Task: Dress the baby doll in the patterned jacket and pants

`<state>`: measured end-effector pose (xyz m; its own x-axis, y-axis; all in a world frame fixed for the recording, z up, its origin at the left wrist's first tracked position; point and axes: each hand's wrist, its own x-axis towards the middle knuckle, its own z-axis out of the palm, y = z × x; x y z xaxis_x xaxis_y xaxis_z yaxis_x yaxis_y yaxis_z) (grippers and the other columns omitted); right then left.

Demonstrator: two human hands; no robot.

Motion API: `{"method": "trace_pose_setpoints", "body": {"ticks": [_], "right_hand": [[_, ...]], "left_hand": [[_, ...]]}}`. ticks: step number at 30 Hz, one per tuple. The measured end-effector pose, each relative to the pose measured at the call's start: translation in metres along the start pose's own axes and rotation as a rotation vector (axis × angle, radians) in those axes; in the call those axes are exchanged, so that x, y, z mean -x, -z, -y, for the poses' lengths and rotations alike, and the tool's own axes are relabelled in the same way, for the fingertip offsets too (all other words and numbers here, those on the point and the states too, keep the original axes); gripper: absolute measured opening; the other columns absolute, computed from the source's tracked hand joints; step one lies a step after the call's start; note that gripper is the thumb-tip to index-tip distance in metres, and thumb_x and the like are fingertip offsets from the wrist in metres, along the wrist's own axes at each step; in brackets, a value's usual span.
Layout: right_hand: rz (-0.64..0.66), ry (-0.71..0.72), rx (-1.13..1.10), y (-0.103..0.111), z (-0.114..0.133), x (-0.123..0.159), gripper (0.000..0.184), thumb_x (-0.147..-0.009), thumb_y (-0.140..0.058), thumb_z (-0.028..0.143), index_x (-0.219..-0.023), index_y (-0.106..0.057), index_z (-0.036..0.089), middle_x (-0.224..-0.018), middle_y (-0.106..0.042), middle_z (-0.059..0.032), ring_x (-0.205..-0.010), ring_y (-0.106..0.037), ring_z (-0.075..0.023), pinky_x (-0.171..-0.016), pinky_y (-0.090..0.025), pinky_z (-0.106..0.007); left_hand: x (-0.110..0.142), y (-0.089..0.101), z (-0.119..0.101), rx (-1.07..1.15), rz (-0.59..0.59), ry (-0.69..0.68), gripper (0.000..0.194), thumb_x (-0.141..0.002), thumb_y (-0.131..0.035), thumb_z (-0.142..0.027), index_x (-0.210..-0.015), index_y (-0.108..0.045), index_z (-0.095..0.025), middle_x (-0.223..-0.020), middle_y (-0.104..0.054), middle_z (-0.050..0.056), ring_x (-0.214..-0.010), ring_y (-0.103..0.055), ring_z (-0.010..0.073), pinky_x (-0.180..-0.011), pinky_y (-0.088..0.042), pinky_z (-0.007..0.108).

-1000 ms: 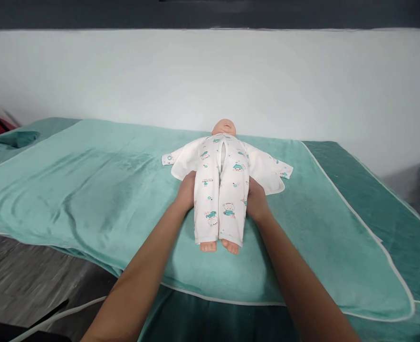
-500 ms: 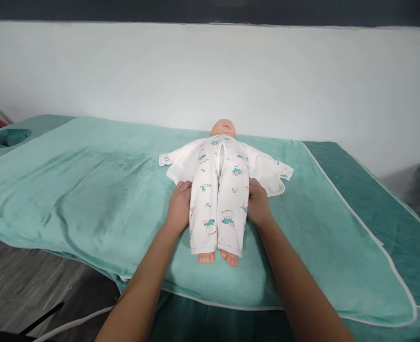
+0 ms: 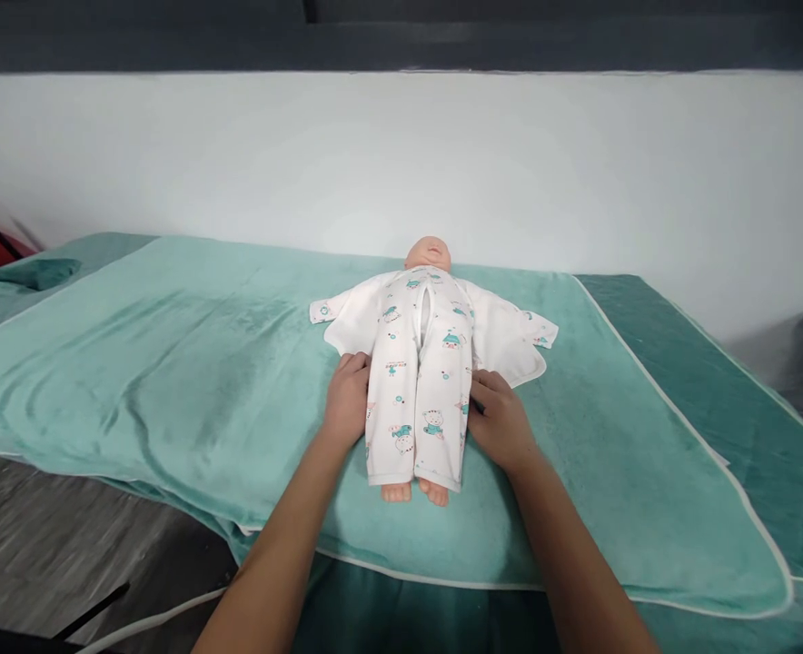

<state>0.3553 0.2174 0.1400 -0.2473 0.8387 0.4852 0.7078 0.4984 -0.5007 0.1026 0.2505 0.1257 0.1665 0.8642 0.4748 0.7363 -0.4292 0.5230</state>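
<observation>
A baby doll (image 3: 428, 252) lies on its back, head at the far side and bare feet toward me. White printed baby pants (image 3: 391, 391) cover its legs and reach up its front, an open slit at the crotch. Beneath them a white baby shirt (image 3: 503, 331) spreads out, sleeves to both sides. My left hand (image 3: 348, 397) is closed at the left edge of the pants, around thigh height. At the opposite edge, slightly lower, my right hand (image 3: 503, 420) is closed on the fabric. The fingertips of both hands are partly hidden by the pants.
A light green blanket (image 3: 203, 363) with white edging lies under the doll over a darker green cover (image 3: 728, 418). Behind is a white wall (image 3: 401, 154). A white cable (image 3: 156, 619) runs at the lower left, beside the grey floor (image 3: 54, 518).
My right hand has slid a little down the edge of the pants toward the feet. The left hand stays at about the same spot. The view has tilted up slightly.
</observation>
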Motion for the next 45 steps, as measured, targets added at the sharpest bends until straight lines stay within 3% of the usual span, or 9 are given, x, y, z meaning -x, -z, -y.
{"method": "trace_pose_setpoints", "body": {"ticks": [8,11,15,20,26,32,35,39,45], "right_hand": [[0.009,-0.018,0.03,0.001,0.002,0.007,0.025,-0.086,-0.05,0.005,-0.066,-0.052,0.022,-0.073,-0.055,-0.0041,-0.074,-0.051,-0.0208,-0.067,-0.041,-0.034],[0.005,0.018,0.084,-0.001,0.003,0.005,0.019,-0.089,-0.052,0.01,-0.079,-0.063,0.021,-0.091,-0.065,-0.0082,-0.084,-0.056,-0.0243,-0.076,-0.047,-0.038],[0.044,0.14,0.041,-0.002,0.003,0.003,0.025,-0.09,-0.053,0.011,-0.105,-0.07,0.022,-0.123,-0.067,-0.0114,-0.117,-0.056,-0.0301,-0.098,-0.048,-0.046],[0.096,0.245,-0.044,-0.004,-0.003,0.004,0.019,-0.09,-0.055,0.016,-0.097,-0.072,0.023,-0.102,-0.075,-0.0081,-0.112,-0.062,-0.0298,-0.1,-0.048,-0.048],[0.001,0.064,-0.057,-0.001,0.0,0.01,0.025,-0.091,-0.054,0.023,-0.068,-0.063,0.022,-0.071,-0.067,-0.0042,-0.074,-0.063,-0.0219,-0.074,-0.048,-0.037],[-0.474,-0.39,0.059,0.004,-0.017,0.009,0.026,-0.091,-0.052,0.028,-0.107,-0.069,0.018,-0.107,-0.073,-0.0121,-0.103,-0.065,-0.0272,-0.094,-0.049,-0.043],[-0.441,-0.552,0.269,0.008,-0.04,-0.002,0.043,-0.085,-0.061,0.034,-0.121,-0.063,0.011,-0.124,-0.067,-0.0219,-0.119,-0.058,-0.036,-0.105,-0.042,-0.052],[-0.424,-0.655,0.401,0.018,-0.072,-0.018,0.058,-0.08,-0.069,0.045,-0.125,-0.059,0.01,-0.126,-0.063,-0.0268,-0.119,-0.055,-0.0428,-0.101,-0.041,-0.06],[-0.368,-0.741,0.174,0.034,-0.093,-0.029,0.039,-0.071,-0.07,0.04,-0.102,-0.065,0.017,-0.095,-0.069,-0.0136,-0.087,-0.061,-0.0302,-0.084,-0.049,-0.046]], "left_hand": [[-0.003,-0.003,0.006,0.063,-0.017,0.012,0.029,-0.087,-0.049,-0.01,-0.064,-0.063,-0.019,-0.077,-0.059,0.007,-0.082,-0.049,0.0237,-0.07,-0.042,0.037],[-0.003,-0.003,0.007,0.098,-0.022,-0.043,0.028,-0.089,-0.05,-0.013,-0.068,-0.067,-0.02,-0.085,-0.064,0.008,-0.09,-0.052,0.0253,-0.078,-0.045,0.039],[-0.002,-0.002,0.006,0.161,-0.035,-0.112,0.024,-0.091,-0.05,-0.019,-0.084,-0.073,-0.02,-0.1,-0.071,0.01,-0.106,-0.057,0.0276,-0.091,-0.045,0.043],[-0.001,-0.003,0.006,0.127,0.005,-0.108,0.026,-0.09,-0.049,-0.025,-0.083,-0.073,-0.019,-0.103,-0.071,0.012,-0.103,-0.062,0.0286,-0.091,-0.045,0.044],[-0.001,-0.003,0.006,0.148,-0.02,0.037,0.022,-0.086,-0.051,-0.025,-0.068,-0.063,-0.019,-0.071,-0.062,0.006,-0.072,-0.058,0.0224,-0.07,-0.044,0.036],[-0.001,-0.004,0.008,0.318,-0.205,0.262,0.028,-0.093,-0.048,-0.029,-0.103,-0.073,-0.022,-0.098,-0.075,0.004,-0.093,-0.068,0.0221,-0.085,-0.05,0.035],[-0.002,-0.009,0.016,0.319,-0.257,0.323,0.028,-0.093,-0.049,-0.03,-0.106,-0.072,-0.022,-0.099,-0.075,0.005,-0.094,-0.069,0.0224,-0.086,-0.052,0.036],[-0.002,-0.012,0.024,0.296,-0.264,0.339,0.028,-0.092,-0.048,-0.028,-0.106,-0.071,-0.021,-0.101,-0.075,0.006,-0.097,-0.068,0.0227,-0.087,-0.053,0.036],[-0.003,-0.013,0.023,0.299,-0.239,0.332,0.028,-0.092,-0.048,-0.028,-0.105,-0.071,-0.021,-0.1,-0.074,0.006,-0.094,-0.067,0.0223,-0.087,-0.053,0.037]]}}
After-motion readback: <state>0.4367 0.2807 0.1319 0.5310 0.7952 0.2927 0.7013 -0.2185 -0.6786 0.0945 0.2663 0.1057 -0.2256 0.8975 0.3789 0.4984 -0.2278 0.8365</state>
